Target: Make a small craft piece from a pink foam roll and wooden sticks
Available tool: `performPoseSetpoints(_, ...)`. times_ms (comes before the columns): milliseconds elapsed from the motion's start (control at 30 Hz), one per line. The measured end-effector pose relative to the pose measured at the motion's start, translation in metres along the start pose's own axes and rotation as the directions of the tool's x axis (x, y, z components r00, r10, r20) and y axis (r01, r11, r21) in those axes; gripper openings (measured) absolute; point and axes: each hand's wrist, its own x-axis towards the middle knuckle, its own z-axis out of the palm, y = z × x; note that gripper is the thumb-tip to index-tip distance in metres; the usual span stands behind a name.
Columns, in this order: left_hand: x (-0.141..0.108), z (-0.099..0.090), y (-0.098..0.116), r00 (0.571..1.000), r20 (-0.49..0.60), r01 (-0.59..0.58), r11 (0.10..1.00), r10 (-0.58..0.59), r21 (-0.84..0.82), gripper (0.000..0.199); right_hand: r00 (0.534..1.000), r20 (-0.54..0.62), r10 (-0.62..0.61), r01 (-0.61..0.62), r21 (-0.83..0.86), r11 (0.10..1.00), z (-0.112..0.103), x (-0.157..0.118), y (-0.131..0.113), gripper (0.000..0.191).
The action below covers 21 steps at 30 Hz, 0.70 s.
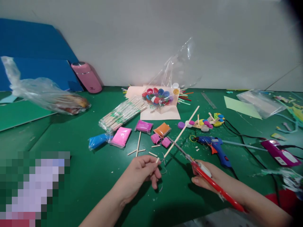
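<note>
My left hand [146, 170] is closed, its thumb and fingers pinching the near end of a thin wooden stick [183, 134]. The stick slants up and away to the right; whether it is unbroken just beyond my fingertips I cannot tell. In my right hand [208, 176] is a red-handled tool [220, 192] with a white part and a narrow metal blade, which reaches toward the stick. Fine curled strands [163, 162] show beside my left fingers. Short cut stick pieces [137, 152] lie on the green table, past my left hand.
Colored clay packets [121, 136], a bag of wooden sticks [123, 113] and bagged bottle caps [157, 97] lie ahead. A blue glue gun [213, 145] and its cable are at the right, near a purple power strip [280, 153]. A pink flask [87, 77] leans at the back left.
</note>
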Motion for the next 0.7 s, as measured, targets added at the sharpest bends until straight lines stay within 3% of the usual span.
performPoseSetpoints(167, -0.003, -0.02, 0.008, 0.985, -0.13, -0.122, 0.989, 0.111, -0.082, 0.008, 1.0, -0.007, 0.005, -0.005, 0.022, 1.0, 0.001, -0.001, -0.002, 0.022)
performPoseSetpoints(267, 0.0, -0.018, 0.011, 0.971, -0.185, -0.181, 0.971, 0.15, -0.159, 0.01, 1.0, -0.027, 0.013, -0.014, -0.009, 1.0, 0.008, -0.001, -0.007, 0.02)
performPoseSetpoints(333, 0.003, -0.009, 0.013, 0.956, -0.211, -0.229, 0.968, 0.204, -0.1, 0.01, 0.999, -0.044, 0.004, -0.004, -0.002, 1.0, 0.012, 0.001, -0.011, 0.019)
performPoseSetpoints(400, 0.005, 0.003, 0.014, 0.915, -0.245, -0.293, 0.946, 0.32, 0.141, 0.006, 0.998, -0.062, -0.011, 0.012, 0.013, 1.0, 0.016, 0.003, -0.016, 0.019)
performPoseSetpoints(500, 0.009, 0.016, 0.013, 0.784, -0.234, -0.377, 0.74, 0.575, 0.557, 0.007, 0.997, -0.076, -0.029, 0.031, 0.023, 0.999, 0.02, 0.005, -0.024, 0.02)
performPoseSetpoints(600, 0.016, 0.019, 0.007, 0.635, -0.025, -0.441, 0.389, 0.772, 0.809, 0.009, 0.997, -0.068, -0.029, 0.032, 0.045, 0.998, 0.023, 0.008, -0.03, 0.022)
performPoseSetpoints(700, 0.021, 0.015, 0.0, 0.544, 0.13, -0.347, 0.081, 0.829, 0.934, 0.017, 0.998, -0.052, -0.039, 0.042, 0.051, 0.998, 0.026, 0.01, -0.032, 0.025)
